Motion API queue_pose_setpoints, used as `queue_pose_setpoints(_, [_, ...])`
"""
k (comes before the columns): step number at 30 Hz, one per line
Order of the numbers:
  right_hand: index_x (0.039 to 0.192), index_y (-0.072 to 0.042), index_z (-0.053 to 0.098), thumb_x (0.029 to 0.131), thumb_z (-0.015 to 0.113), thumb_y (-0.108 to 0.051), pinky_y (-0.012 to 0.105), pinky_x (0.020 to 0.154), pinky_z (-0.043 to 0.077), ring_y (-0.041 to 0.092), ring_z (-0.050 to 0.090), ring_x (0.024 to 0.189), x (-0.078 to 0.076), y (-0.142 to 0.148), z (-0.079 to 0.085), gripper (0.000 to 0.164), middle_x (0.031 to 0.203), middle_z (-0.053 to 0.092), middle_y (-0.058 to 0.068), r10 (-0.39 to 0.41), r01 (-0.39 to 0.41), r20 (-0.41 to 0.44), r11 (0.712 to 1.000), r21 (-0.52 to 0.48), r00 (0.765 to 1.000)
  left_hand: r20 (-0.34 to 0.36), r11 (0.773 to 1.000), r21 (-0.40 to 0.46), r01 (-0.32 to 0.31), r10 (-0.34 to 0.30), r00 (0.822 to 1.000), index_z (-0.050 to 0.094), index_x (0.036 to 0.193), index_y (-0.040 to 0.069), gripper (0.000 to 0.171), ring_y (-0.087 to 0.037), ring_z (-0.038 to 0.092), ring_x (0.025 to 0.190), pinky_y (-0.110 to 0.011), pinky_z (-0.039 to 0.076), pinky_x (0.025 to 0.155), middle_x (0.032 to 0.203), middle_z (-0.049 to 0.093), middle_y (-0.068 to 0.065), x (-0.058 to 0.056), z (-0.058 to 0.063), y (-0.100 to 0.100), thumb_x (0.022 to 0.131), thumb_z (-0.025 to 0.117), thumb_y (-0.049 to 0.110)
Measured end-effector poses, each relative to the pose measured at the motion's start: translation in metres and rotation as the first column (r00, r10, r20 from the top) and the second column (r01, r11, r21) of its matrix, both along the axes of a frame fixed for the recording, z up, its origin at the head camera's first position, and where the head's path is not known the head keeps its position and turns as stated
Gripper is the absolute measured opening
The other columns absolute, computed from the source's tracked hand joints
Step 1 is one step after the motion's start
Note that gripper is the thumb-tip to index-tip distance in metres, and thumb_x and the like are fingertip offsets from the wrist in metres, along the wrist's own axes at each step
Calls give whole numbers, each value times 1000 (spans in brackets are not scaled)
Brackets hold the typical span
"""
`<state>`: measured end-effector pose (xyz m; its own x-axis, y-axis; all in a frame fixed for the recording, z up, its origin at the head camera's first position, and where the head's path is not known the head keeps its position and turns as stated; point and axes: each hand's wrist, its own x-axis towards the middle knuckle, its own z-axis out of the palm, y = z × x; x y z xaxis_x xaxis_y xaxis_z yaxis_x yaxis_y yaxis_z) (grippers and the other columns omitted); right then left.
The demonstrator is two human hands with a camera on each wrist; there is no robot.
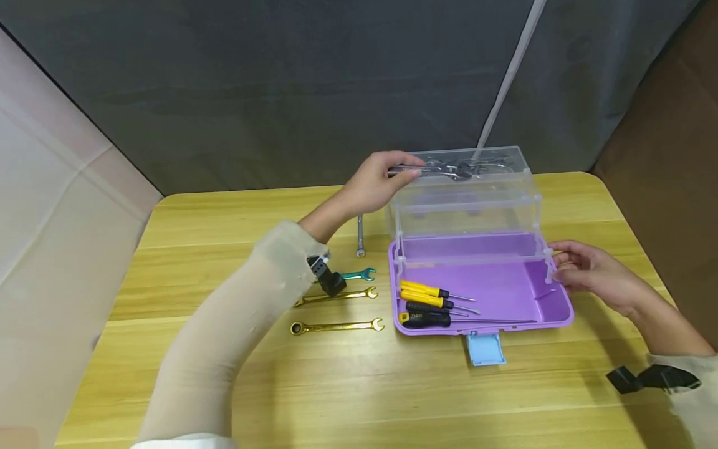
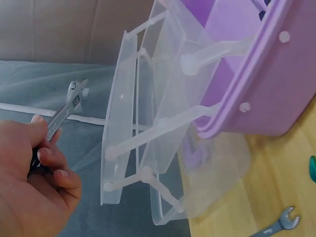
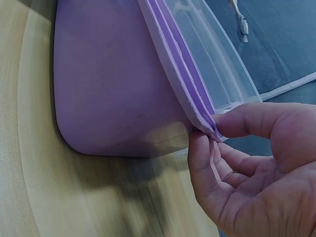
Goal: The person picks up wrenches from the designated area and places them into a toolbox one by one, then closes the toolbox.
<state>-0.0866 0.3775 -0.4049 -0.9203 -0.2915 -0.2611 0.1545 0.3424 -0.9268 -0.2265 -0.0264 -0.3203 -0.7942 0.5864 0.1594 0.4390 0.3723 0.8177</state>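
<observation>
My left hand [image 1: 374,182] grips an adjustable wrench [image 2: 64,114] by its handle, its metal head pointing away from the fingers. In the head view this wrench overlaps the raised clear tray [image 1: 465,188] of a purple toolbox [image 1: 505,290]. Metal tools show by the wrench head there, seen against the clear plastic. At the toolbox's right end, my right hand [image 1: 600,277] pinches the purple rim [image 3: 180,91] between thumb and fingers. Inside the toolbox, along its left side, lie several screwdrivers with yellow [image 1: 421,288] or black handles [image 1: 426,320].
Left of the toolbox on the wooden table [image 1: 314,386] lie two gold wrenches [image 1: 336,327], a teal wrench [image 1: 356,275] and a silver wrench [image 1: 361,237]. A light blue latch [image 1: 485,349] hangs open at the toolbox's front. Grey cloth [image 1: 280,93] stands behind the table.
</observation>
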Motion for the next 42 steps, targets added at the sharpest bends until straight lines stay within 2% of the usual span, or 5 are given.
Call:
queue_pose_setpoints(5, [132,-11,46,98,57,7,31,73,60,12,66,87,1,0,1,40,101,64,0,-11,11,0,1000,25,1000,13,1000,-17,15,-15,1000,67,132,5,31,-16,41,63,-26,39,63,128,66,-8,-5,3,12,105,60,17])
queue_pose_setpoints(14, [142,15,31,98,55,8,29,72,59,10,65,88,0,-1,1,50,101,63,-2,-1,1,-6,999,41,1000,47,997,-44,64,-62,997,65,133,2,31,-16,59,86,-24,45,74,133,64,-11,-11,-3,35,105,58,15])
queue_pose_setpoints(25, [142,13,33,98,55,8,29,72,59,10,65,88,-1,0,1,49,102,62,-2,-1,2,-8,999,39,1000,66,990,-100,98,-92,994,66,130,1,30,-18,62,118,-22,48,95,134,65,-11,-16,-12,50,106,57,16])
queue_pose_setpoints(33, [135,-6,44,98,56,7,31,72,60,11,65,88,1,1,2,41,102,63,0,-9,9,-7,999,30,1000,74,990,-100,95,-88,993,68,127,2,29,-17,63,115,-22,48,93,128,67,-10,-16,-12,57,105,60,17])
queue_pose_setpoints(42, [141,9,36,98,55,9,30,72,59,10,65,89,0,1,1,47,104,64,1,-2,3,-13,1000,25,1000,34,996,-58,-63,65,997,70,112,5,26,-11,62,84,-21,48,71,109,69,-5,-14,-13,59,95,76,24])
